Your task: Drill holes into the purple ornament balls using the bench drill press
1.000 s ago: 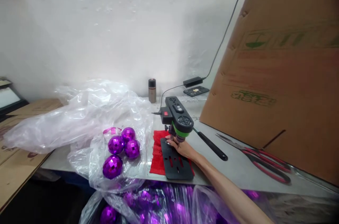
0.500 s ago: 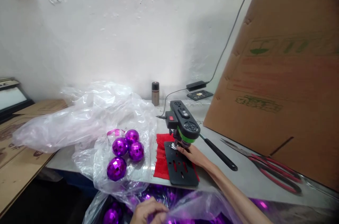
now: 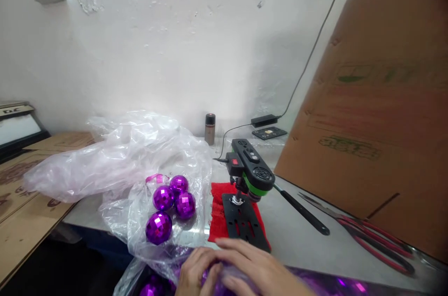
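Observation:
My left hand [image 3: 196,270] is at the bottom, fingers curled on the clear plastic bag [image 3: 233,273] that holds purple mirrored balls. My right hand [image 3: 257,265] reaches over it from the right, fingers stretched and touching the left hand; part of the grip is hidden. Just beyond stands a small black and green drill-press-like machine [image 3: 252,165] on a slotted black base plate [image 3: 243,216], with a red cloth [image 3: 217,221] underneath. Several purple faceted balls [image 3: 159,227] lie together to the left on crumpled clear plastic [image 3: 136,156]. More balls [image 3: 151,286] show in the bag below the table edge.
Red-handled shears [image 3: 374,240] lie on the right of the grey table [image 3: 297,249], before a large cardboard box [image 3: 367,114]. Near the wall are a bottle [image 3: 210,130], a power adapter [image 3: 264,121] and a phone-like dark slab [image 3: 269,133]. Flat cardboard [image 3: 38,188] lies left.
My right hand has left the machine's base plate and come down to my left hand at the bag. The view has shifted slightly, so the table things appear further right and lower.

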The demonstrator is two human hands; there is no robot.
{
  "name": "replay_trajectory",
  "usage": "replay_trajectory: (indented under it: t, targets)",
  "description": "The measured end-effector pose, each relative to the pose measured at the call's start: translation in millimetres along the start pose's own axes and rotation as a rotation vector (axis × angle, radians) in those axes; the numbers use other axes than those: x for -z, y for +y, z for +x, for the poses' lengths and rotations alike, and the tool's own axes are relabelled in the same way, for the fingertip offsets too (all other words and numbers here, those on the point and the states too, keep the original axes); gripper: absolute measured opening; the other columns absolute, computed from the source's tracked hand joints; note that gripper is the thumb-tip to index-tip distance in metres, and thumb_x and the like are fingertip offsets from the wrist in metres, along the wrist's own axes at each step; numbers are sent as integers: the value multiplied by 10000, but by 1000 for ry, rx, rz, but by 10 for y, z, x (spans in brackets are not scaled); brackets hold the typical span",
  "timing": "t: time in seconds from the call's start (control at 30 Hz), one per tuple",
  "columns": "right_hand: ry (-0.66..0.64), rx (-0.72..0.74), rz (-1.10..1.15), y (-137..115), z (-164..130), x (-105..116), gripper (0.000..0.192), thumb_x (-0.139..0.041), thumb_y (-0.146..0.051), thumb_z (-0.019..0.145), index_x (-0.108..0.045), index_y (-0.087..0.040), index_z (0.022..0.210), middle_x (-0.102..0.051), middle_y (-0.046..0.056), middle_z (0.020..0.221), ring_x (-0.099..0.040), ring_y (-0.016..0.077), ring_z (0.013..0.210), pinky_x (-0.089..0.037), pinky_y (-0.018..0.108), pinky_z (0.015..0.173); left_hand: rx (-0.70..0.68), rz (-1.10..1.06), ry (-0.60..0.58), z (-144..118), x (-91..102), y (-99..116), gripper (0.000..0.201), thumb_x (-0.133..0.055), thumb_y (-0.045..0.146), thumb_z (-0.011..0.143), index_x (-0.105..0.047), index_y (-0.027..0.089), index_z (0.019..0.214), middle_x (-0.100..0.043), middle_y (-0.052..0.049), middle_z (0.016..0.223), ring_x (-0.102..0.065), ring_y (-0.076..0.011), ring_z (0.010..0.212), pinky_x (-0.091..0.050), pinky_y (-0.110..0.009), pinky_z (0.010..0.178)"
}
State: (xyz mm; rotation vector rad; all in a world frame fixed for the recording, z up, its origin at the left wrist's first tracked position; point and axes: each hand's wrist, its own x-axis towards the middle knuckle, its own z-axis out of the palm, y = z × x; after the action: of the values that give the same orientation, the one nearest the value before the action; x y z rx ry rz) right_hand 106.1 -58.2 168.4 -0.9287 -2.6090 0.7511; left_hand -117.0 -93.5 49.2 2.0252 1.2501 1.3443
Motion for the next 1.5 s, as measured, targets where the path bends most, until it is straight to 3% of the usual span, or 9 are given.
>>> replay_trajectory:
  t: [0.1, 0.23, 0.33, 0.57, 0.77, 0.93, 1.1, 1.3, 1.5]
  targets:
    - [82, 61, -102, -175, 908, -183, 559, -559, -344, 1085, -500, -223, 1627, -532, 146, 1666, -514, 281, 1555, -460, 485, 1279, -129, 231, 76, -124, 458, -150, 231, -609, 288, 1076, -815, 287, 1179, -844, -52, 1083, -812, -172, 987, -641, -216, 915]
    - [99, 66, -181, -100, 1853, -502, 835, -762, -448, 973, -389, -220, 1684, -448, 226, 1700, -445, 388, 1585, -441, 631, 1255, 122, 614, 409, -386, 1131, -429, 284, -680, 457, 1016, -808, 296, 1211, -781, -99, 1273, -772, -291, 1168, -659, -408, 1015]
    - [101, 43, -221, -1, 2127, -687, 886, -725, -589, 969, -365, -228, 1693, -520, 247, 1619, -524, 431, 1502, -477, 692, 1179, 285, 662, 438, -444, 1361, -603, 560, -645, 632, 965, -724, 234, 1352, -699, -167, 1412, -705, -390, 1300, -636, -574, 1059]
    - [41, 85, -332, 166, 2036, -748, 733, -631, -537, 1040, -392, -234, 1664, -564, 237, 1530, -584, 396, 1404, -510, 650, 1125, 392, 457, 135, -18, 1219, -643, 741, -718, 577, 895, -531, 227, 1522, -594, -202, 1569, -578, -432, 1467, -486, -664, 1209]
    - [-104, 164, -365, 193, 2103, -625, 774, -686, -391, 1020, -319, -106, 1639, -529, 244, 1587, -626, 361, 1382, -503, 560, 1160, 585, 140, -12, 340, 1335, -617, 1201, -822, 630, 745, -230, 146, 1671, -428, -274, 1692, -496, -449, 1540, -435, -623, 1255]
    - [-185, 180, -397, 164, 2172, -537, 804, -679, -408, 1008, -274, -94, 1627, -527, 245, 1592, -682, 364, 1314, -571, 525, 1086, 507, 35, -152, 517, 1477, -684, 1140, -834, 625, 692, -378, 171, 1633, -479, -212, 1683, -481, -440, 1552, -376, -622, 1289]
    - [-224, 130, -448, 46, 2139, -545, 772, -676, -368, 978, -302, -150, 1617, -525, 269, 1554, -762, 376, 1154, -638, 514, 940, 497, 92, -174, 455, 1513, -731, 1120, -821, 645, 687, -432, 135, 1605, -459, -248, 1683, -510, -460, 1521, -390, -634, 1276]
    - [-222, 80, -465, -93, 2095, -607, 780, -623, -258, 975, -226, -104, 1629, -556, 297, 1502, -744, 377, 1186, -649, 501, 924, 517, 49, -159, 378, 1462, -790, 1157, -807, 724, 709, -385, 156, 1624, -412, -252, 1713, -575, -443, 1464, -440, -635, 1242]
    - [-205, 53, -458, -55, 2043, -596, 779, -617, -336, 1003, -215, -107, 1629, -551, 316, 1514, -748, 379, 1189, -636, 520, 961, 533, 104, 19, 396, 1385, -452, 1065, -800, 732, 689, -508, 143, 1527, -510, -228, 1640, -482, -461, 1538, -349, -631, 1306]
